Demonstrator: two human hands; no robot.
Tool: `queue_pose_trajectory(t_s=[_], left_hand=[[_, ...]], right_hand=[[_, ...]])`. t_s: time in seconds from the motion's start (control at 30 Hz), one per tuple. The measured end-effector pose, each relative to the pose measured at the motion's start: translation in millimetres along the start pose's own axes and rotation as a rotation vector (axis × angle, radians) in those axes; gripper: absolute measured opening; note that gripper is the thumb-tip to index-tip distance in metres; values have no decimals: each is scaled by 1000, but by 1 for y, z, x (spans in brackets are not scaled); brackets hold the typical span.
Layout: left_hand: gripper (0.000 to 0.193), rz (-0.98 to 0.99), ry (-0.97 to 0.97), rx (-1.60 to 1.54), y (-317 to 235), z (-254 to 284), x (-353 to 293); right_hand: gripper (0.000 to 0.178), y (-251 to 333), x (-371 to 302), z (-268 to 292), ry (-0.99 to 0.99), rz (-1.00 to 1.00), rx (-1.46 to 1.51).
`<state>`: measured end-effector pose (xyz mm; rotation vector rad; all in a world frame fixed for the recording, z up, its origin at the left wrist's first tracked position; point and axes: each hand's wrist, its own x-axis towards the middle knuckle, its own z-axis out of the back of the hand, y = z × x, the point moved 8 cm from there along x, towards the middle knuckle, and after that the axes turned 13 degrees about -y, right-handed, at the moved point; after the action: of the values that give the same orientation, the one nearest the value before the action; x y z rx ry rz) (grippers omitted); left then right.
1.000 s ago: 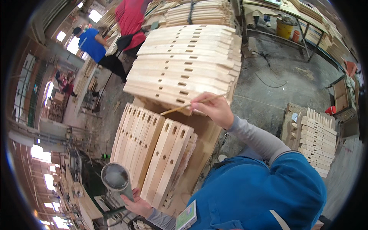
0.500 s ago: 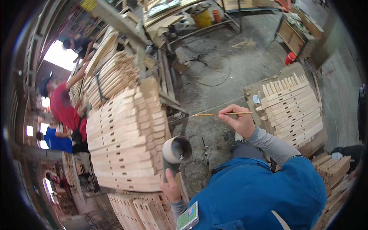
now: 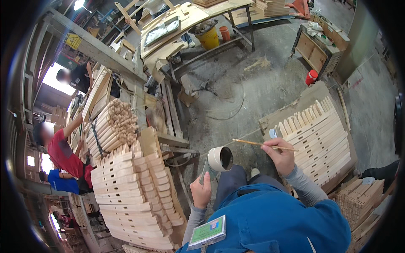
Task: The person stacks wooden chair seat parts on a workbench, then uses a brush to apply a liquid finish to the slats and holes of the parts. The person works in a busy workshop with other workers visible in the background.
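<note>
My left hand (image 3: pixel 201 192) is closed round the grey-green handle strip of a short, pale, cup-like cylinder (image 3: pixel 214 159). Its round mouth is dark inside and faces right; what it contains does not show clearly. To the right, my right hand (image 3: pixel 281 157) pinches a thin wooden brush-like stick (image 3: pixel 251 142) between thumb and fingers. The stick lies nearly level, its narrow end pointing left, above and to the right of the cylinder and apart from it. Beyond my right hand are slotted wooden slats (image 3: pixel 322 141), laid in a row.
At left stands a big stack of slotted wooden pieces (image 3: pixel 122 202), with strapped rods (image 3: pixel 112 126) behind it. Two people (image 3: pixel 67 154) work beyond. A yellow bucket (image 3: pixel 208 39) is under the far bench, a red container (image 3: pixel 311 77) at right. A hose (image 3: pixel 234 111) crosses the floor.
The view has shifted, and the left stack sits lower in it. My left hand has brought the cylinder rightward, away from that stack and nearer the stick. Both holds are unchanged.
</note>
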<state>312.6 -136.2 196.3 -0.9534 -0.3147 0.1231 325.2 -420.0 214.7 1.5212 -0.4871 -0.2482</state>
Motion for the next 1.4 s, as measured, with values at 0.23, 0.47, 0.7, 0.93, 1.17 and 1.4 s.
queue_pose_trajectory(t_s=[0.23, 0.47, 0.7, 0.93, 1.17, 1.4], left_hand=[[26, -19, 82, 15, 14, -40, 80], [27, -71, 20, -54, 35, -52, 204], [24, -106, 3, -66, 32, -42, 339], [25, 41, -2, -238, 44, -58, 408], [24, 25, 21, -216, 16, -96, 444], [24, 20, 47, -172, -10, -168, 491]], right_hand=[[7, -24, 61, -39, 23, 26, -44], [7, -30, 145, -133, 42, 13, -66], [7, 8, 240, -219, 29, 280, -122], [12, 17, 289, -246, -44, 425, -71], [17, -10, 333, -267, 59, 626, -222], [12, -32, 429, -237, 198, 344, -259]])
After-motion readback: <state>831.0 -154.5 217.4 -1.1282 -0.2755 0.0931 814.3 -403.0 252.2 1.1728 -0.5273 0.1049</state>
